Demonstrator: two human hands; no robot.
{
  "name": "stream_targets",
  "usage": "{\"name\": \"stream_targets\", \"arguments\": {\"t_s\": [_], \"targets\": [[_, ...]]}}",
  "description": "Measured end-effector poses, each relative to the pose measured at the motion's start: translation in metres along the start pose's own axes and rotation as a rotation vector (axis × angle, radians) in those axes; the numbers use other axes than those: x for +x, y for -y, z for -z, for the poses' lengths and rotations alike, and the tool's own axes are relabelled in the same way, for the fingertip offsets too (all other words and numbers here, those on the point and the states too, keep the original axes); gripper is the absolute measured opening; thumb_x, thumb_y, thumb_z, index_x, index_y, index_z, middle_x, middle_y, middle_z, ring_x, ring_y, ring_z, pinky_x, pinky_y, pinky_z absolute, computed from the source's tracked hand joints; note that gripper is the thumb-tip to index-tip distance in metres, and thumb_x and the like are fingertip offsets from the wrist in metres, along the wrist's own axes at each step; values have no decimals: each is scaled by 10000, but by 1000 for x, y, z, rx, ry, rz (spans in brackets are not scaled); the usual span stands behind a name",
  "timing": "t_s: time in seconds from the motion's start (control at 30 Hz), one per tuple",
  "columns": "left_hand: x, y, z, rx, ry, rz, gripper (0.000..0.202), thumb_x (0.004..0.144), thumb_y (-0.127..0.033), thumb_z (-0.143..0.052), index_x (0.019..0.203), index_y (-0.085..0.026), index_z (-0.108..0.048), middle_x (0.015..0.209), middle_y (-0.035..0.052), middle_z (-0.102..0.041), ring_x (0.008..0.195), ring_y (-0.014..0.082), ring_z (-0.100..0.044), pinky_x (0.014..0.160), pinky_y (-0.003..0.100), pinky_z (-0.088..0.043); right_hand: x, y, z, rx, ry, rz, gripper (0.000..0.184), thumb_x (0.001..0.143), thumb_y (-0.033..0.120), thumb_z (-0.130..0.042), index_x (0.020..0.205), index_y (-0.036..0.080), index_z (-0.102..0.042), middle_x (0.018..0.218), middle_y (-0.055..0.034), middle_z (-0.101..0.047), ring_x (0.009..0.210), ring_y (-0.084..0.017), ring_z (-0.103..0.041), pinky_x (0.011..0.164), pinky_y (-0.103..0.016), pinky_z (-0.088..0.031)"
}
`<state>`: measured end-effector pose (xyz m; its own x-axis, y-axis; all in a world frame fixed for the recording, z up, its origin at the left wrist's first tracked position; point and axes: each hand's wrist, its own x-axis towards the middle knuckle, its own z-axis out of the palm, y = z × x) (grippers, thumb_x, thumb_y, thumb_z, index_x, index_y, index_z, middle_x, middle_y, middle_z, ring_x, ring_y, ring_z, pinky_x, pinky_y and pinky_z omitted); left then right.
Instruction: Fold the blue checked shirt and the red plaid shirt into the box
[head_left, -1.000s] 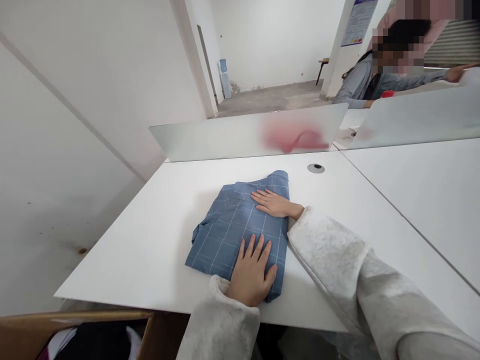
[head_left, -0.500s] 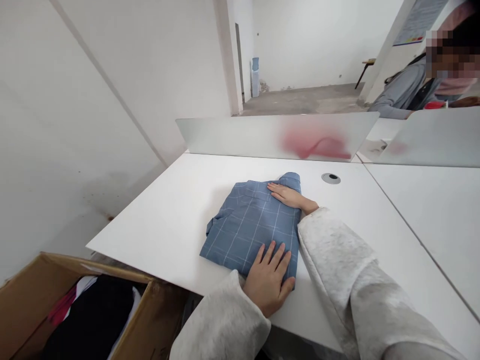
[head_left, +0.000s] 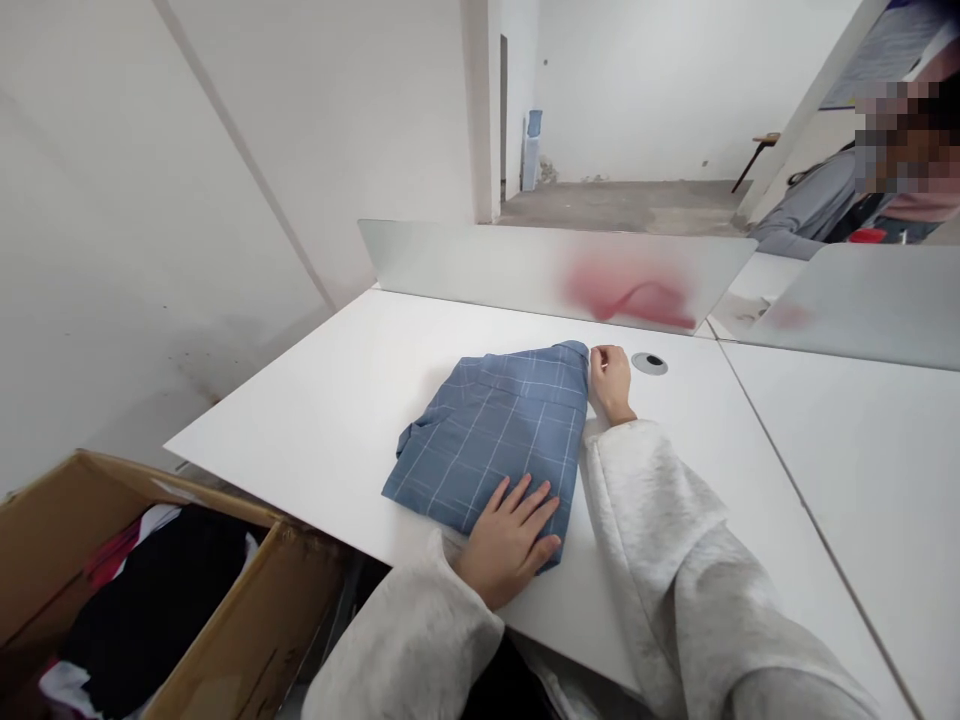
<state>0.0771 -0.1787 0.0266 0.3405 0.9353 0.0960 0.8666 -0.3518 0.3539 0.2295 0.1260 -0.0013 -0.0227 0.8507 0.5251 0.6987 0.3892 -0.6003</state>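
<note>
A folded blue shirt (head_left: pixel 495 430) with a white check lies on the white table (head_left: pixel 300 400). My left hand (head_left: pixel 510 540) rests flat on its near right part, fingers spread over the cloth. At the far right corner of the shirt is my right hand (head_left: pixel 611 380), closed, with fingers curled and fingertips right at the fabric's edge. Whether those fingertips pinch the cloth is not clear. Light grey fuzzy sleeves cover both forearms.
A cardboard box (head_left: pixel 277 560) with black, white and pinkish-red cloth stands at the lower left. A frosted divider (head_left: pixel 480 265) borders the table's far side. Right of my right hand is a round cable grommet (head_left: pixel 649 363). Another person (head_left: pixel 814 205) is beyond, at the upper right.
My right hand has come off the shirt's top, moved to its far right edge and curled shut. The upper corner there looks narrower. My left hand stays flat on the shirt.
</note>
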Motion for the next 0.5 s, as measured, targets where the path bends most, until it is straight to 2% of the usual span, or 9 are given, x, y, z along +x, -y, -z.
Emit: {"name": "stream_targets", "arguments": {"t_s": [0.07,0.13,0.23,0.3,0.4,0.5], "targets": [[-2,13,18,-53,24,-14,499,985,-456,-239,1424,-263,-376,1434,-11,-463,1342,148,-396,1131,339,-298,2,-8,0,-62,24,-68,412,902,367,-293,941,134,-630,963,-158,-616,947,-253,-533,892,-411,-411],[-2,35,44,-59,41,54,521,978,-490,-216,1437,-284,-352,1426,-18,-474,1300,139,-452,1104,297,-321,3,-15,0,-102,59,-108,436,896,404,-307,879,140,-654,965,-172,-623,979,-281,-526,899,-442,-397],[11,79,86,9,38,252,605,951,-553,-221,1457,-235,-316,1449,24,-447,1308,204,-443,1086,338,-319,1,-22,0,-147,96,-149,493,892,472,-322,845,140,-684,1022,-196,-623,1043,-328,-511,916,-512,-367],[28,112,106,70,0,390,637,948,-529,-240,1474,-171,-253,1439,86,-458,1287,236,-462,1068,359,-324,-2,-24,0,-181,146,-149,531,905,494,-300,824,144,-690,1045,-193,-623,1079,-343,-496,953,-573,-316],[58,154,114,122,-14,598,635,940,-499,-259,1415,-84,-330,1416,176,-461,1279,295,-455,1047,399,-319,-7,-25,1,-213,234,-104,596,926,529,-238,801,149,-679,1066,-182,-616,1138,-358,-456,987,-662,-218],[84,180,98,69,12,646,615,947,-500,-198,1245,-59,-506,1327,199,-539,1230,284,-500,1023,380,-341,-12,-20,3,-211,305,-48,619,931,559,-211,851,153,-671,1100,-173,-603,1191,-371,-416,990,-707,-172]]}}
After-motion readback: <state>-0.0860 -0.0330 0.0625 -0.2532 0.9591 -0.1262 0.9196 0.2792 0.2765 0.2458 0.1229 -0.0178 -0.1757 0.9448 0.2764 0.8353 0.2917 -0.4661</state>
